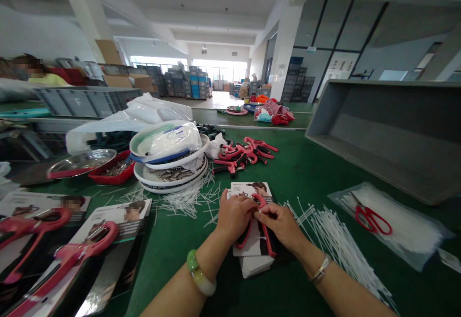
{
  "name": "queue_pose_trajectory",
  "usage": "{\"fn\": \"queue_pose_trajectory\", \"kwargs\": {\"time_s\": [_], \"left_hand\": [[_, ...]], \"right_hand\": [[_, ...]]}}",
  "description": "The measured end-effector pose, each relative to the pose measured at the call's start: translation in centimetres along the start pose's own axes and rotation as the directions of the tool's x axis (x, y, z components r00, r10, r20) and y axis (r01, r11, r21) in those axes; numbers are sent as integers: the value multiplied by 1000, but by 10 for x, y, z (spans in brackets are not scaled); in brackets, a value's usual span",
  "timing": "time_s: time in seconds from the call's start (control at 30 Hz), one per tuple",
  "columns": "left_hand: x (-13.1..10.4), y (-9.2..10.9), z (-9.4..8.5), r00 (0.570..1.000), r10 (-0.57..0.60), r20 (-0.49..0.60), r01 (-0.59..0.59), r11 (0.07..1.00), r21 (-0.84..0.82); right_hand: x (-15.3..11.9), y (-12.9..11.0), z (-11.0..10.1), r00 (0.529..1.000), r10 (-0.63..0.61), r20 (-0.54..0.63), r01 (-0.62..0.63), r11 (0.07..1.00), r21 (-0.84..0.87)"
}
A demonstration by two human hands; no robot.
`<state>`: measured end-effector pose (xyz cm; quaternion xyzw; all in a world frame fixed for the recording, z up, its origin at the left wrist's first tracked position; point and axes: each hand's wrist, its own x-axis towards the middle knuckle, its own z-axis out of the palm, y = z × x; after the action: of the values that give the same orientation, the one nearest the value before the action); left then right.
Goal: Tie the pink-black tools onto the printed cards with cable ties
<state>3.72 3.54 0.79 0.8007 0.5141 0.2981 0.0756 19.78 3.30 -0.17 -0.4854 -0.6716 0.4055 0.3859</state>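
Note:
Red-handled pliers (267, 240) lie on a printed card (248, 188), on top of a small stack of cards (254, 265). My left hand (234, 215) is closed on the pliers near their head, its fingers resting over the card. From the other side, my right hand (283, 223) pinches thumb and finger together close by the left fingertips; whatever is between them is too small to make out. Loose white cable ties (342, 245) are spread to the right of my right hand. Behind the card sits a heap of red pliers (247, 152).
Carded pliers (82, 254) lie at the left front. Stacked bowls (171, 158) and a red tray (114, 169) of metal parts stand behind. Red scissors (372, 218) rest on a bag of ties (403, 235); a grey crate (382, 139) is at right. A person (39, 72) is far left.

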Motion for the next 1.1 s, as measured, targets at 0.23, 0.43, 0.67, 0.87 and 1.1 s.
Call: {"fn": "queue_pose_trajectory", "kwargs": {"time_s": [0.23,0.43,0.67,0.87,1.1], "left_hand": [[0,-1,0,1000,25,18,-25,1000,14],[0,-2,2,999,37,12,-37,999,1],[-3,-3,3,993,112,-29,-110,993,48],[-4,-6,6,985,158,-68,-157,987,22],[-5,-13,12,980,169,-103,-178,980,-84]], "right_hand": [[-1,-2,0,1000,22,13,-22,999,37],[0,-2,-3,997,53,62,-59,994,90],[1,-6,-3,993,90,77,-98,989,108],[1,-6,-4,991,97,98,-109,985,130],[1,-5,-5,991,87,100,-97,990,103]]}}
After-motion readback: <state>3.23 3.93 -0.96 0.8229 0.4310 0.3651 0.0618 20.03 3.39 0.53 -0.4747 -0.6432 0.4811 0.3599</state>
